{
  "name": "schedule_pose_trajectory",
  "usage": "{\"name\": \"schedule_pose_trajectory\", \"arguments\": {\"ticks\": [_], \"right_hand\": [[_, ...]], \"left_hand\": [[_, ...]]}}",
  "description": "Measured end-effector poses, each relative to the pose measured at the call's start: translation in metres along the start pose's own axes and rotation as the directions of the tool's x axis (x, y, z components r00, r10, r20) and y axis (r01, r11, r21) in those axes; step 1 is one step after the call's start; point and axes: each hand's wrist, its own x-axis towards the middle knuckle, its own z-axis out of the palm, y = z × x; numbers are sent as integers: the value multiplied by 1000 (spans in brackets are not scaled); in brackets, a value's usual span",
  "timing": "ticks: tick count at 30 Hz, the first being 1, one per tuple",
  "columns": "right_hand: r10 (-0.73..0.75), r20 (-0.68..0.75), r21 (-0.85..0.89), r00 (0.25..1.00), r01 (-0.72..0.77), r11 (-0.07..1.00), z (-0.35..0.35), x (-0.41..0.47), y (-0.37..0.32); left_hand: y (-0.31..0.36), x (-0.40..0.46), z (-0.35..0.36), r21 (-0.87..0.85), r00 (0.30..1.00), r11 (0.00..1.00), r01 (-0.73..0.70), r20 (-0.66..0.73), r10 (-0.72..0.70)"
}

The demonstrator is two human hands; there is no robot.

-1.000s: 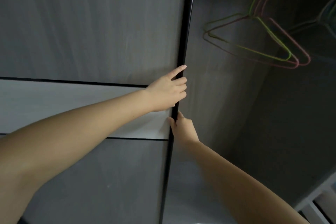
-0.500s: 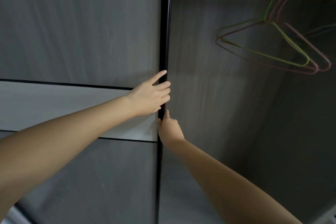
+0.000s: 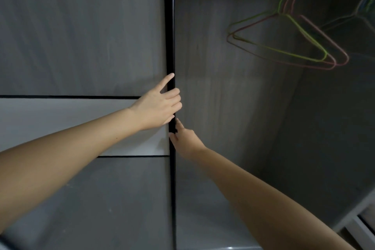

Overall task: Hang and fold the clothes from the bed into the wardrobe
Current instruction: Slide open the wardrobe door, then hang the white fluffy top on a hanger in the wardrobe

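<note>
- Gripping the grey sliding wardrobe door's black edge strip (image 3: 170,26), the left hand (image 3: 157,107) curls its fingers round it.
- Right hand (image 3: 186,140) clasps the strip just below.
- Green and pink wire hangers (image 3: 284,46) hang up right of the strip, well apart.

No readable text, label, brand or number shows anywhere on the visible surfaces.

Lower right corner of your view: a white-painted frame of flat bars (image 3: 358,220). Bars run diagonally, pale against the shadow. You cannot tell what it belongs to.
</note>
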Motion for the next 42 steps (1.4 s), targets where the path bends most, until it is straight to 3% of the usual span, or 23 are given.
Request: {"name": "schedule_pose_trajectory", "arguments": {"ticks": [4,8,10,13,20,28,32,37,42], "right_hand": [[-12,-2,-70,1000,12,997,-19,-2,13],[75,-153,-110,985,-93,990,-53,-3,43],[155,-248,-108,956,-186,977,-69,-14,63],[262,-386,-93,885,-320,943,-88,-43,99],[450,-581,-168,678,-641,749,-122,-165,193],[637,-675,-25,371,-875,483,-153,-351,252],[674,-693,36,254,-922,385,-157,-449,262],[684,-726,142,66,-959,244,-156,-595,253],[659,-741,255,-132,-962,93,-156,-722,231]], "left_hand": [[4,11,-11,-29,998,998,49,37,-48],[26,48,-33,-263,954,945,194,273,-120],[42,74,-43,-461,937,839,288,315,-148],[78,113,-58,-727,940,600,335,299,-163],[199,200,-115,-944,997,323,72,55,-61],[296,245,-222,-960,985,237,-149,-122,124],[348,258,-314,-935,937,168,-312,-274,218],[418,244,-452,-886,857,7,-464,-447,257],[474,210,-577,-788,740,-121,-603,-610,285]]}}
